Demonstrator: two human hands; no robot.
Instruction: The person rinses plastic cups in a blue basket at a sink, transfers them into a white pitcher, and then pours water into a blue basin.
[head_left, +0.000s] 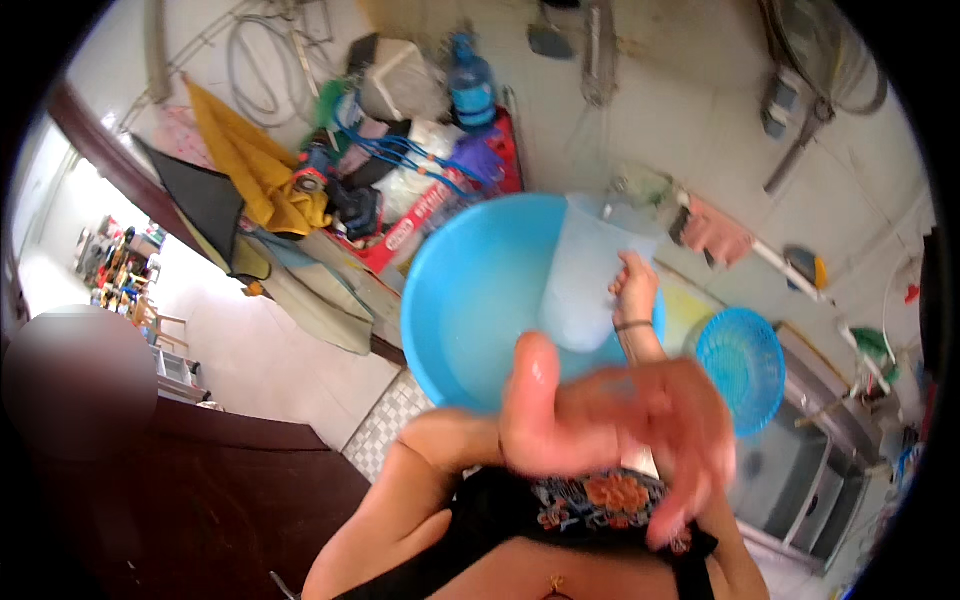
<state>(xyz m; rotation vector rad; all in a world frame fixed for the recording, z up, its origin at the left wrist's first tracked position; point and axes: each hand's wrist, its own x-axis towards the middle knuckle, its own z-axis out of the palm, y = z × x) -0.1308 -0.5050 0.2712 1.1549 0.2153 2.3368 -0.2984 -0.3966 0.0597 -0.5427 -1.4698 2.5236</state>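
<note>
A large blue plastic basin with cloudy water in it stands before me. Inside it, a translucent white plastic vessel, apparently a jug, leans beneath a metal tap. My right hand, with a dark band at the wrist, is curled at the vessel's right edge and appears to grip it; its exact hold is partly hidden. Close to the camera, my left hand is raised in front of my chest, wet and blurred. Its thumb and fingers are spread, with nothing in them. It covers the basin's near edge.
Right of the basin are a blue plastic basket and a metal sink. Pink rubber gloves hang behind. Back left, a red box stands near a power drill and blue water bottle. A dark door is at left.
</note>
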